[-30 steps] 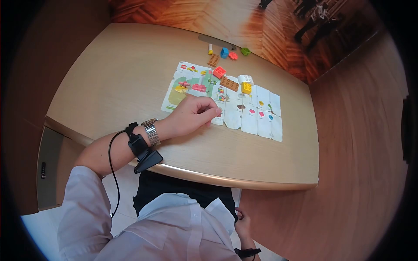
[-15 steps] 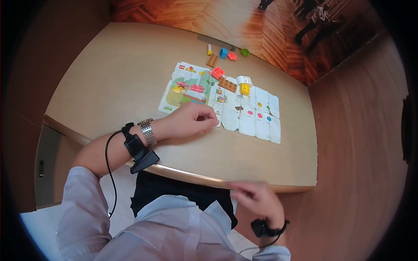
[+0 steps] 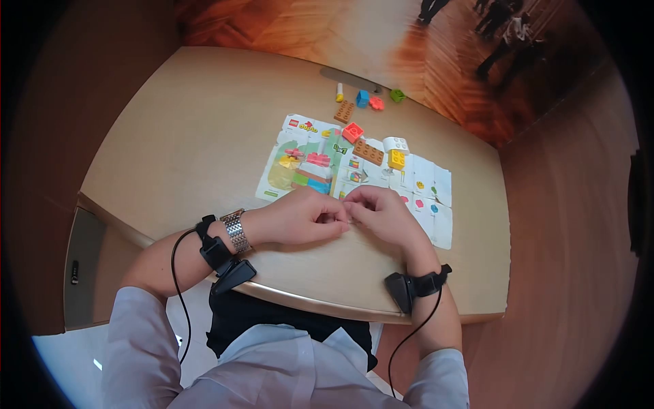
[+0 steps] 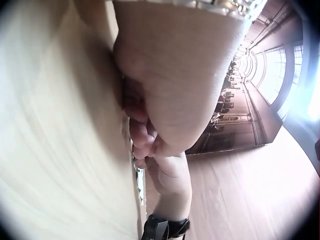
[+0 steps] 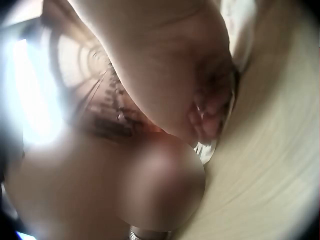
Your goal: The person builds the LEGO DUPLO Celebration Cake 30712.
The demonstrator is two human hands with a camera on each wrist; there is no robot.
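Note:
In the head view my left hand (image 3: 300, 217) rests over the table with its fingers loosely curled and nothing visible in it. From the other side my right hand (image 3: 387, 217) meets it, fingertips close against the left fingertips, its own fingers also bent loosely. Both lie at the front edge of an unfolded, creased instruction sheet (image 3: 276, 180) and cover a bit of it. In the left wrist view the left hand (image 4: 172, 80) hides most of its own fingers. The right wrist view shows the right hand's (image 5: 165, 65) curled fingers low over the tabletop.
On the sheet sit a red brick (image 3: 352, 131), a brown brick (image 3: 368, 152), a white brick (image 3: 396, 144) and a yellow brick (image 3: 396, 160). Behind it are another brown brick (image 3: 344, 111), a blue brick (image 3: 362, 99), a coral flower piece (image 3: 377, 103), a green piece (image 3: 398, 95) and a yellow-white piece (image 3: 339, 93).
My right hand has come up from below the table edge to beside the left hand. The left hand stays in nearly the same place; the bricks have not moved on the table.

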